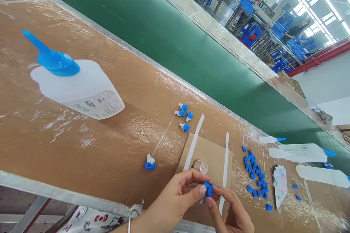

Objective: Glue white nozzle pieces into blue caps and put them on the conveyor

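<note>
My left hand (182, 196) and my right hand (231, 209) meet at the front of the bench, both pinching a small blue part (208, 188) with their fingertips. A bit of white or grey shows under it, partly hidden by the left thumb. Just beyond the fingers, a small clear round container (203, 168) sits on a cardboard piece (210, 149) crossed by two white tape strips. To the left lies a blue-and-white part (150, 163), with several similar parts (183, 113) grouped farther back. Many loose blue parts (255, 171) are heaped right of the cardboard.
A large white labelled bottle (82, 83) with a blue nozzle cap lies at the left. Several white bottles (300, 152) lie at the right, near a crumpled whitish piece (280, 185). A green conveyor belt (153, 25) runs behind the bench. Another person (295, 31) is far off.
</note>
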Available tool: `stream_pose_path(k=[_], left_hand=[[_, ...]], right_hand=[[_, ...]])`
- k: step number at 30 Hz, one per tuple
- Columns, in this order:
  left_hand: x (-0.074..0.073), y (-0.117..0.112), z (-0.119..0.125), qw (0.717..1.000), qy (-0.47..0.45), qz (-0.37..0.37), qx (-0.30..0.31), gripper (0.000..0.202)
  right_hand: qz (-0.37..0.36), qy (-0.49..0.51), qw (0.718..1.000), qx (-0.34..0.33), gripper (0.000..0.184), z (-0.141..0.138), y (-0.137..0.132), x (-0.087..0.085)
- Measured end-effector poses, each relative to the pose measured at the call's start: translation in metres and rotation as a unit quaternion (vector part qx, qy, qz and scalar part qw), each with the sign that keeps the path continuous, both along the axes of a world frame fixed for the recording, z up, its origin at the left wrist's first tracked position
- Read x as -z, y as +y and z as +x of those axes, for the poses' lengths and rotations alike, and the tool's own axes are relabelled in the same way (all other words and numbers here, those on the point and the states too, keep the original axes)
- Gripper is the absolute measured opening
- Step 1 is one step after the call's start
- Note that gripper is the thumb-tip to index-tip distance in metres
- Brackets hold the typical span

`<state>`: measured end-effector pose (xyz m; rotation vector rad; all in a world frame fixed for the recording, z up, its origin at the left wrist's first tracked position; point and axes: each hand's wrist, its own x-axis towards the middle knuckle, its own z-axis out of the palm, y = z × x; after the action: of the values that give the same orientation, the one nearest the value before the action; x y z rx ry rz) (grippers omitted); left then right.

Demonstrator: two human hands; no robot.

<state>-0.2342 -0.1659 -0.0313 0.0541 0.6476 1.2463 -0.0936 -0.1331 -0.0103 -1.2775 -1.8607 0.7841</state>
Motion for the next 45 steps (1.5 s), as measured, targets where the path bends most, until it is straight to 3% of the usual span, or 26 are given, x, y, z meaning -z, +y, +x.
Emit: stream_pose_path(k=[7, 11, 13, 17, 20, 22, 27, 30, 32, 34, 39, 45], left_hand=[[0.006, 0.001, -0.001, 0.994, 0.085, 0.061, 0.009, 0.045], [0.010, -0.001, -0.011, 0.974, 0.215, 0.070, 0.034, 0.039], [0.010, 0.002, -0.024, 0.944, 0.319, 0.073, 0.043, 0.036], [0.010, 0.019, -0.062, 0.837, 0.538, 0.092, 0.038, 0.037], [0.014, 0.043, -0.085, 0.738, 0.665, 0.102, 0.054, 0.036], [0.018, 0.060, -0.093, 0.693, 0.708, 0.110, 0.085, 0.036], [0.020, 0.088, -0.096, 0.672, 0.722, 0.134, 0.098, 0.037], [0.020, 0.074, -0.100, 0.627, 0.762, 0.154, 0.057, 0.045], [0.023, 0.050, -0.106, 0.576, 0.797, 0.176, 0.032, 0.043], [0.027, 0.020, -0.113, 0.550, 0.810, 0.198, 0.043, 0.037], [0.034, -0.037, -0.124, 0.544, 0.804, 0.225, 0.089, 0.028], [0.034, -0.039, -0.118, 0.528, 0.817, 0.209, 0.101, 0.026]], right_hand=[[0.023, -0.054, 0.997, -0.050, 0.001, -0.006, -0.002, 0.001], [-0.016, -0.075, 0.994, -0.080, 0.018, 0.009, 0.000, 0.003], [-0.043, -0.089, 0.994, -0.039, 0.031, 0.040, 0.011, 0.005], [0.012, -0.202, 0.965, 0.169, 0.040, 0.132, 0.051, 0.015], [0.032, -0.231, 0.962, 0.144, 0.044, 0.180, 0.074, 0.025], [0.025, -0.221, 0.969, 0.110, 0.043, 0.189, 0.081, 0.033], [0.025, -0.192, 0.978, 0.080, 0.039, 0.175, 0.079, 0.047], [0.052, -0.177, 0.975, 0.124, 0.042, 0.169, 0.069, 0.050], [0.067, -0.171, 0.968, 0.174, 0.042, 0.165, 0.062, 0.051], [0.048, -0.174, 0.958, 0.224, 0.040, 0.158, 0.057, 0.052], [-0.014, -0.172, 0.950, 0.261, 0.055, 0.135, 0.063, 0.057], [-0.099, -0.158, 0.953, 0.239, 0.050, 0.143, 0.084, 0.055]])
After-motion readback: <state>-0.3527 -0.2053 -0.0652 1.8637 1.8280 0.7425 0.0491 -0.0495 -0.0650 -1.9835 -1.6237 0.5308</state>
